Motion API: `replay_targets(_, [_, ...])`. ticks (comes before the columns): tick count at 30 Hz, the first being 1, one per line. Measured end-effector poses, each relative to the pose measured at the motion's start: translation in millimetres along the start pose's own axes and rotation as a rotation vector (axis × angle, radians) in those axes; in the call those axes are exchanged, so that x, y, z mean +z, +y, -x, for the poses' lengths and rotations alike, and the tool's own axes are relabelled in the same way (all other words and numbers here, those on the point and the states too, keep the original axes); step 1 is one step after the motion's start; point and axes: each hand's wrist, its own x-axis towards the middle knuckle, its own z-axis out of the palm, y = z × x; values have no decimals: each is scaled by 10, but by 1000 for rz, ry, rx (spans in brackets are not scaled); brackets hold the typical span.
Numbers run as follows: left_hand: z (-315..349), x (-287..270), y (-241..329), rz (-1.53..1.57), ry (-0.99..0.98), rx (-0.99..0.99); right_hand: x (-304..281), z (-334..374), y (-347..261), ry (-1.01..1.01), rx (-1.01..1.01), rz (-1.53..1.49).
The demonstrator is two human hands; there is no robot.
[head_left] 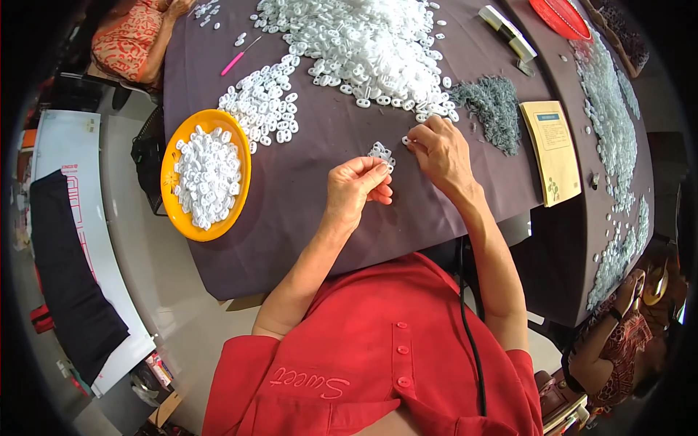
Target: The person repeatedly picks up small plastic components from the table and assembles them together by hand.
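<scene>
My left hand (355, 190) is closed in a pinch on a small cluster of white oval two-holed pieces (381, 152), which sticks up above the fingertips. To its right, my right hand (442, 154) has its fingers drawn together at a single white oval piece (406, 140). The two hands are a short way apart over the dark tablecloth (320, 240). Just beyond the right hand lies the near edge of a large heap of the same white pieces (385, 58). Part of the held cluster is hidden by the left fingers.
A yellow oval dish (246, 185) full of white pieces stands at the left edge, beside a smaller pile (262, 102) and a pink-handled tool (233, 64). Grey-green scraps (494, 112) and a tan booklet (552, 152) lie right. Other people (127, 43) sit nearby.
</scene>
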Motion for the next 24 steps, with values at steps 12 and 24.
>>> replay_targets(12, [97,19,-101,-39,-8,3,-104,138,-69,13,187,-148])
replay_targets(24, [215,-14,-115,-31,24,-13,49,175,-34,-169,26,-11])
